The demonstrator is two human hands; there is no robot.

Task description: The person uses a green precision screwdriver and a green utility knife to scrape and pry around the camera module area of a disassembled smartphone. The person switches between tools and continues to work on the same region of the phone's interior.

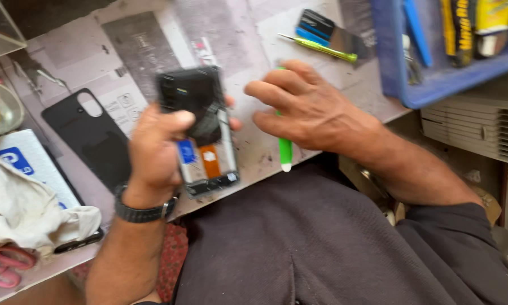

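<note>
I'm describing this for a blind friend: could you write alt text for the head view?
A person's left hand holds an opened black smartphone with exposed insides over a cluttered workbench, while the right hand rests on a green-handled tool. A black plastic back cover lies nearby.

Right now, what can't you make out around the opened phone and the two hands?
Head view only:
- Opened phone: motion blur smears its inner parts; left hand covers its left side.
- Green-handled tool: right hand hides its upper end.
- Blue tray: cut off by the top edge.
- Scissors: cut off by the left edge.
</note>
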